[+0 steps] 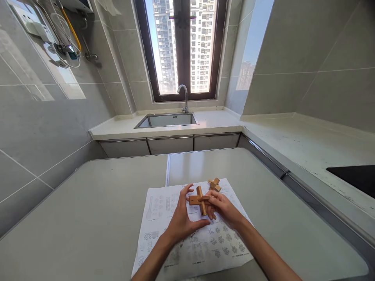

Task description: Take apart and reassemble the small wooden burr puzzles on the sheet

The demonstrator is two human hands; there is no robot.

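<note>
Over the printed paper sheet (152, 222), my right hand (224, 207) pinches a wooden interlocking puzzle (201, 200), its crossed bars held by the right side. My left hand (182, 220) curves around the puzzle's left and near sides, thumb and fingers spread apart. Its fingertips come close to the left bar; whether they touch it I cannot tell. Just beyond my right hand, several more wooden puzzle pieces (215, 185) rest in a small cluster at the sheet's far edge. Rows of small assembly drawings cover the paper.
The paper lies on a pale table (88, 218) with a seam across it. Behind stands a counter (216, 119) with a sink (166, 120) and faucet (184, 97) under a window. A side counter (310, 132) with a black cooktop (359, 177) runs along the right.
</note>
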